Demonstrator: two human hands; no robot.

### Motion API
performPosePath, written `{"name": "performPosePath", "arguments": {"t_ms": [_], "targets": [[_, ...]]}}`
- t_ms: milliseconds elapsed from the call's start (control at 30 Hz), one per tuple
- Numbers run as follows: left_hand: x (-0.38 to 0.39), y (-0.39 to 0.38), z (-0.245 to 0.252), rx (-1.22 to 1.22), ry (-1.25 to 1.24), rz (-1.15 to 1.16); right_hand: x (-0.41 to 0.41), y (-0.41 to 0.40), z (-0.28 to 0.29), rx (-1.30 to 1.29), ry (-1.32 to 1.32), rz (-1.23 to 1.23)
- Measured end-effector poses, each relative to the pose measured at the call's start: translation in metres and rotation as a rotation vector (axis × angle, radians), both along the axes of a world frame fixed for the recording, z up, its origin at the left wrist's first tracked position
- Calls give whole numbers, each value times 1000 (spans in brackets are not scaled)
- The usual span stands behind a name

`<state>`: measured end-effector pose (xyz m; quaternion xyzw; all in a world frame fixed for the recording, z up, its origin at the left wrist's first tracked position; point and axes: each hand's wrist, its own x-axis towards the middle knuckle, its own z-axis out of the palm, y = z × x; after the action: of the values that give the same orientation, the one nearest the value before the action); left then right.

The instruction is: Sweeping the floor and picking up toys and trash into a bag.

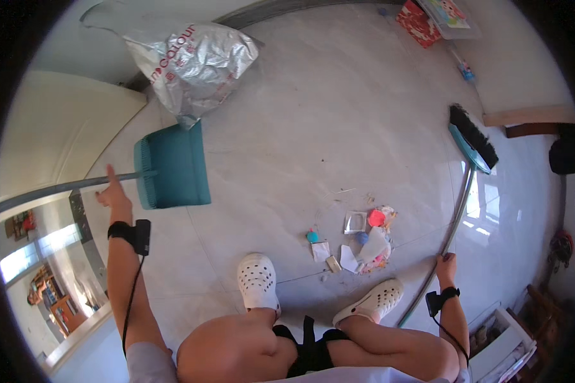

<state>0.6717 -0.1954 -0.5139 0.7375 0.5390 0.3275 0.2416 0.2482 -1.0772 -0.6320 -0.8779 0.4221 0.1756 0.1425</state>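
On the left, my left hand is at the grey handle of a teal dustpan. Its fingers are spread, one crossing the handle, and I see no closed grip. The dustpan lies on the floor, its pan holding nothing visible. At the right, my right hand is closed around the broom's handle. The broom head, teal with black bristles, rests on the floor farther out. Between my feet and the open floor lies a pile of litter: paper scraps, a red piece, a blue ball and crumbs.
A silver plastic bag with red printing stands beyond the dustpan, touching its edge. A cream door panel and a mirror are at left. Right are a box and a white crate. My white clogs flank the litter.
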Motion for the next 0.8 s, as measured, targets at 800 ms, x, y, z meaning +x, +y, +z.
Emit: {"name": "performPosePath", "arguments": {"t_ms": [800], "targets": [[-183, -27, 61, -617, -176, -600, 2, 126, 142, 32, -349, 255]]}}
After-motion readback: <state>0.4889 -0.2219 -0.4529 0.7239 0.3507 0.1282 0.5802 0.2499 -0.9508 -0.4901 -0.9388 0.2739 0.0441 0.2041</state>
